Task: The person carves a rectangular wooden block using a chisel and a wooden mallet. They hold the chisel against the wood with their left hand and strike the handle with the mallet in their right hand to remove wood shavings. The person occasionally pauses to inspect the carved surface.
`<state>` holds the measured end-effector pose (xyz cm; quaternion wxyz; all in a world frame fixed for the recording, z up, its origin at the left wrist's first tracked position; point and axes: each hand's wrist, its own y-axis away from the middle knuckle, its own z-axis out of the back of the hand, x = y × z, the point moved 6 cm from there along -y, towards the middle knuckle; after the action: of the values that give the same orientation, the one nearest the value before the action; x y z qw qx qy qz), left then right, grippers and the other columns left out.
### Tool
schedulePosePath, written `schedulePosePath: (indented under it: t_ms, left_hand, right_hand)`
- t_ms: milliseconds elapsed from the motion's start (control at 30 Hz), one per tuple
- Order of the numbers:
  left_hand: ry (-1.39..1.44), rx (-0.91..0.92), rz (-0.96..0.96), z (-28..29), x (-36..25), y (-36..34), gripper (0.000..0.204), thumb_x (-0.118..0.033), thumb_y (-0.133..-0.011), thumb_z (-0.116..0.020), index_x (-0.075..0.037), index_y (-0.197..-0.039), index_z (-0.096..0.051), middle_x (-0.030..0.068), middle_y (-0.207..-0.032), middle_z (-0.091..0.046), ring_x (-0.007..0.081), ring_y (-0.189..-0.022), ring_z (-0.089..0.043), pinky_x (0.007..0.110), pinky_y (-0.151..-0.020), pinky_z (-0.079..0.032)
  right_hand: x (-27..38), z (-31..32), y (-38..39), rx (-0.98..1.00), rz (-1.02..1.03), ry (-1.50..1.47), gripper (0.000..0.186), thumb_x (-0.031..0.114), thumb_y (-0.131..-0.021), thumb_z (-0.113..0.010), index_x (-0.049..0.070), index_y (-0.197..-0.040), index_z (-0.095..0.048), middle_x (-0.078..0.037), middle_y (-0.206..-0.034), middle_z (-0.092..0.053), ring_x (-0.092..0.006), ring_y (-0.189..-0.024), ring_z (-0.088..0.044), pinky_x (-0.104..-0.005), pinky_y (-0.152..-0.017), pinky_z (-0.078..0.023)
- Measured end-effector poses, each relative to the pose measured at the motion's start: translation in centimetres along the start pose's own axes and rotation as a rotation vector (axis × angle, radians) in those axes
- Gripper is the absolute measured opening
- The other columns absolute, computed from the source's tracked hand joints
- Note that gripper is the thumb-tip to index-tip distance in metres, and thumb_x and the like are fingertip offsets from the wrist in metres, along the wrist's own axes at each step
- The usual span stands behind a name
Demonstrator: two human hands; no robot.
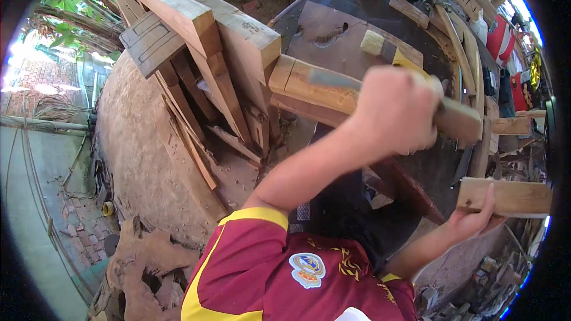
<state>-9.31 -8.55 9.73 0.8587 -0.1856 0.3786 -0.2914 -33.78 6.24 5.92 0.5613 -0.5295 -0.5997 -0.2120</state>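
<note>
My left hand (pixel 395 110) is a closed fist raised over the middle of the workbench, gripping a thick wooden handle (pixel 458 120) that sticks out to its right. A blurred grey blade (pixel 333 77) shows to its left, over a light wooden beam (pixel 309 89); I cannot tell what kind of tool it is. Lower right, my right hand (pixel 473 221) holds the near end of a pale wooden block (pixel 508 196), thumb up against its side. My red and yellow shirt (pixel 267 273) fills the bottom.
Stacked timber beams (pixel 196 24) lean at the upper left beside a big rounded stone (pixel 140 154). A dark board (pixel 333 32) carries a brush with pale bristles (pixel 375 43) and wood offcuts (pixel 409 10). Curved wooden pieces (pixel 461 41) lie on the right, gnarled root wood (pixel 143 261) at the lower left.
</note>
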Motion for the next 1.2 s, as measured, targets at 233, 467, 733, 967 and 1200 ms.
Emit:
schedulePosePath:
  t_ms: [233,467,733,967,1200]
  left_hand:
    - [0.135,0.036,-0.133,-0.3,-1.4,2.2,0.026,-0.017,-0.045,-0.068,-0.01,-0.064,-0.051,0.0056,-0.06,-0.054,0.0268,-0.058,-0.059,0.038,-0.05,-0.045]
    - [0.182,-0.06,-0.152,1.6,-0.3,1.2,0.028,-0.016,-0.043,-0.068,-0.01,-0.063,-0.05,0.0067,-0.056,-0.05,0.0272,-0.054,-0.055,0.036,-0.047,-0.042]
    - [0.205,-0.162,-0.15,2.8,-0.1,0.9,0.022,-0.014,-0.044,-0.065,-0.008,-0.06,-0.052,0.0096,-0.055,-0.051,0.03,-0.054,-0.056,0.037,-0.048,-0.042]
    - [0.226,-0.201,-0.117,3.2,0.2,0.0,0.02,-0.014,-0.045,-0.065,-0.008,-0.06,-0.054,0.0103,-0.055,-0.054,0.0303,-0.056,-0.058,0.038,-0.049,-0.044]
    - [0.245,-0.249,-0.08,3.2,0.6,-0.2,0.025,-0.015,-0.043,-0.066,-0.006,-0.063,-0.054,0.0134,-0.055,-0.05,0.0334,-0.054,-0.054,0.035,-0.05,-0.045]
  right_hand:
    - [-3.5,0.5,7.1,0.095,-0.063,0.13,0.073,-0.002,-0.071,-0.064,-0.002,-0.134,-0.028,-0.02,-0.125,-0.045,-0.0288,-0.109,-0.05,-0.0411,-0.088,-0.047]
    - [-4.1,0.9,11.8,0.42,0.045,0.306,0.075,0.0,-0.071,-0.067,-0.003,-0.134,-0.026,-0.022,-0.125,-0.046,-0.0287,-0.111,-0.049,-0.0409,-0.095,-0.041]
    - [-2.6,0.8,11.8,0.48,0.126,0.316,0.077,0.001,-0.071,-0.069,-0.005,-0.134,-0.024,-0.024,-0.126,-0.044,-0.0303,-0.114,-0.047,-0.0415,-0.097,-0.04]
    - [-2.0,1.3,10.7,0.455,0.17,0.34,0.078,-0.001,-0.072,-0.067,-0.005,-0.135,-0.022,-0.024,-0.126,-0.045,-0.0286,-0.111,-0.05,-0.0389,-0.094,-0.043]
    - [0.1,0.6,8.8,0.422,0.175,0.302,0.071,-0.004,-0.07,-0.064,-0.006,-0.131,-0.027,-0.023,-0.125,-0.045,-0.0259,-0.103,-0.052,-0.0364,-0.088,-0.046]
